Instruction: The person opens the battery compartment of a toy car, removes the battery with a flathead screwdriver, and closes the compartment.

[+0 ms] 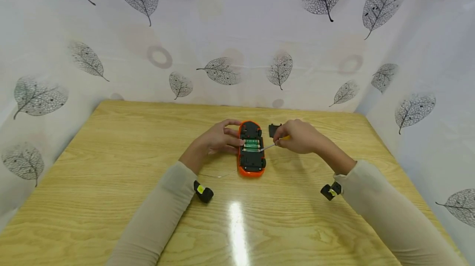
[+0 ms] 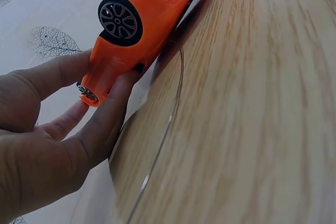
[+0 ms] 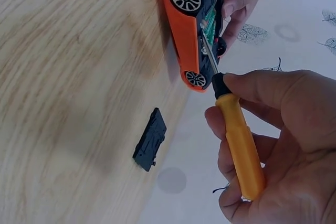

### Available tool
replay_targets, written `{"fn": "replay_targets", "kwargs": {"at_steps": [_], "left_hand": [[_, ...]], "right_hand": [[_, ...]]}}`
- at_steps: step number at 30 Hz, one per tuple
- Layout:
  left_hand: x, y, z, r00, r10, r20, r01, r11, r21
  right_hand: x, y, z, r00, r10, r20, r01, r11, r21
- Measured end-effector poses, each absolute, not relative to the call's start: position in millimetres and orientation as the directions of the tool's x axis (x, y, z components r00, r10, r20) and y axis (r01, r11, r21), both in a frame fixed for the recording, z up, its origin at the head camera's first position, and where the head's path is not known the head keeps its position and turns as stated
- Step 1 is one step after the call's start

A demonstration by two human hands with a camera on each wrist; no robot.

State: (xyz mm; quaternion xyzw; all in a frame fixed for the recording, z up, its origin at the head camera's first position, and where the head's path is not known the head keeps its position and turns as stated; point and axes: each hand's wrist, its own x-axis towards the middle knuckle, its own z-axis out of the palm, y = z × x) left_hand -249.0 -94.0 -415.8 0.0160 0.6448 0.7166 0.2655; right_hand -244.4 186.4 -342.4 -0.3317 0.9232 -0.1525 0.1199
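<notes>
An orange toy car lies upside down on the table, its black underside facing up. Several green batteries sit side by side in the open compartment. My left hand grips the car along its left side, thumb by the batteries and fingers at the side of the body. In my right hand is a screwdriver with a yellow handle and black collar, held between thumb and fingers. The metal shaft slants down to the compartment, its tip at the right end of the lowest battery.
A black battery cover lies on the wooden table, right of the car and partly behind the right hand in the head view. From the car's left side a thin wire trails over the tabletop. Leaf-patterned cloth stands behind the table.
</notes>
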Motion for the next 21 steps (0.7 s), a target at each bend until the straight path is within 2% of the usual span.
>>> {"fn": "replay_targets", "kwargs": {"at_steps": [13,21], "left_hand": [[-249,-96,-417,-0.854,0.408,-0.322,-0.363,-0.025,0.931],[-252,-96,-420,-0.857,0.403,-0.321,-0.363,-0.029,0.931]], "right_hand": [[-246,202,-363,-0.743,-0.667,-0.047,-0.547,0.647,-0.531],[-247,207,-368,-0.754,-0.656,-0.048,-0.521,0.640,-0.565]]}}
